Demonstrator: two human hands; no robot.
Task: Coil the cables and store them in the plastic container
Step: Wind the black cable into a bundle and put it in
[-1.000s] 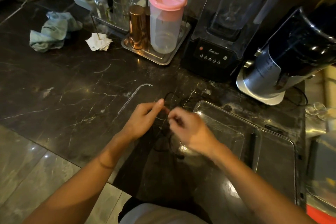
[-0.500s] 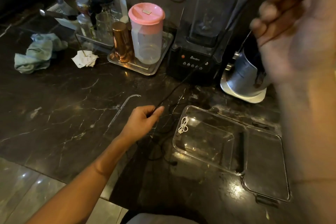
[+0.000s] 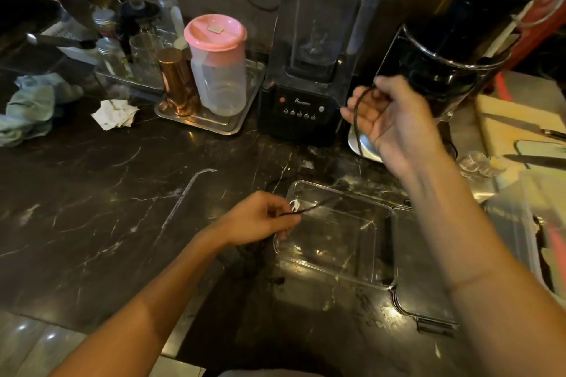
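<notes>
A thin black cable [image 3: 356, 115] loops through my right hand [image 3: 387, 119], which grips it raised above the counter in front of the blender. My left hand [image 3: 260, 219] pinches another stretch of the same black cable low over the near-left corner of the clear plastic container [image 3: 381, 254]. The container sits open on the dark marble counter with its hinged lid [image 3: 425, 300] flat to the right. A small white twist tie [image 3: 294, 204] lies inside the container near its left rim. More black cable lies on the counter below my left hand, hard to make out.
A black blender [image 3: 301, 107] and a black-and-chrome appliance [image 3: 453, 55] stand behind the container. A metal tray [image 3: 211, 122] carries a pink-lidded jug [image 3: 219, 64] and a copper cup. Crumpled paper [image 3: 115, 115] and a green cloth [image 3: 29, 110] lie left. Knives rest on a board [image 3: 517, 128] at right.
My right hand has come down from close to the camera to in front of the blender, with a cable loop in it. My left hand shifted right to the container's corner.
</notes>
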